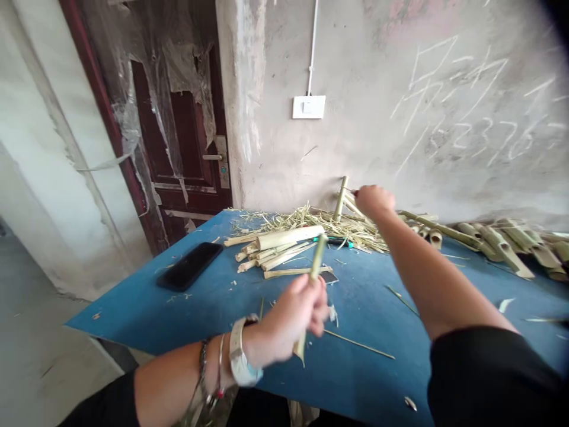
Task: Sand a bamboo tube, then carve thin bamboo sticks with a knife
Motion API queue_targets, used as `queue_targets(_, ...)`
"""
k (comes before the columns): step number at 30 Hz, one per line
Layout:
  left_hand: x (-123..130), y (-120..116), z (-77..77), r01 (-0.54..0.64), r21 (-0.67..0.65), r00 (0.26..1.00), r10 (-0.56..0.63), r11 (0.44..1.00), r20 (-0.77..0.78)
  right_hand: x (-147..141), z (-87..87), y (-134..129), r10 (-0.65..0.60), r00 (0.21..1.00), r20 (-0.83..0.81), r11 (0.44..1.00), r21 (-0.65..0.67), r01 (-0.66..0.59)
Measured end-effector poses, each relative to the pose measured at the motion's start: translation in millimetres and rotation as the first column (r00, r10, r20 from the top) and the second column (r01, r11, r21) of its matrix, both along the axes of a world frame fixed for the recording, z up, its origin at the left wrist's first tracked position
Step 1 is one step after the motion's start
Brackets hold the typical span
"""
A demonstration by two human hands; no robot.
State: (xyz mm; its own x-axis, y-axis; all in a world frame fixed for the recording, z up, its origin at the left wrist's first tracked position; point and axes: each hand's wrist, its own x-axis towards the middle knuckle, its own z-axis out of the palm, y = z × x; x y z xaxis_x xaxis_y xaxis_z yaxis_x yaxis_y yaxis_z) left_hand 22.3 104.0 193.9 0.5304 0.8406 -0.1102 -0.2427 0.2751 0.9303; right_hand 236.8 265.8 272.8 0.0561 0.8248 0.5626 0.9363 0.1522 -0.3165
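Note:
My left hand (pixel 293 314), with a watch on the wrist, is closed around a slim bamboo piece (pixel 318 256). That piece points up and away above the front of the table, and its lower end shows beneath my fingers. My right hand (pixel 376 200) is stretched out toward the wall, its fingers curled shut. A small dark end shows at those fingers, but I cannot make out what it belongs to. Just left of this hand, an upright bamboo stick (pixel 341 200) stands among pale shavings (pixel 296 218). Split bamboo pieces (pixel 284 242) lie stacked beyond my left hand.
A black phone (pixel 190 267) lies on the blue table (pixel 364 379) at the left. Cut bamboo tubes (pixel 502 243) are heaped along the wall at the right. A green-and-black tool (pixel 340 242) rests by the shavings. Thin strips (pixel 360 345) are scattered about.

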Motion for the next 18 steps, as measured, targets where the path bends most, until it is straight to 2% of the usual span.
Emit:
queue_targets(2,-9,5,-2.6,-0.118,0.025,0.993,0.118,0.993,0.009,10,-0.5,-5,-0.073,0.995,0.071,0.997,-0.009,0.074)
queue_targets(3,-14,10,-2.2,-0.150,0.024,0.989,0.150,0.988,-0.005,9,-4.4,-12,-0.067,0.991,0.115,0.997,-0.021,0.070)
queue_targets(7,-21,26,5.0,-0.193,0.051,0.975,0.197,0.980,-0.099,-30,-34.7,-58,0.095,0.948,0.305,0.995,-0.067,-0.078)
queue_targets(9,-17,27,7.5,-0.185,0.093,0.969,0.197,0.978,-0.150,-53,-49.2,-81,0.189,0.868,0.459,0.982,-0.084,-0.170)
queue_targets(11,-11,26,7.1,-0.184,0.148,0.960,0.210,0.972,-0.187,-68,-58.0,-94,0.224,0.805,0.549,0.974,-0.109,-0.197)
queue_targets(14,-1,24,1.7,-0.266,0.206,0.927,0.308,0.942,-0.215,-76,-60.7,-89,0.195,0.793,0.577,0.981,-0.130,-0.147)
queue_targets(18,7,34,-4.0,-0.332,0.170,0.896,0.366,0.928,-0.252,-77,-53.4,-57,0.124,0.809,0.575,0.990,-0.133,-0.057)
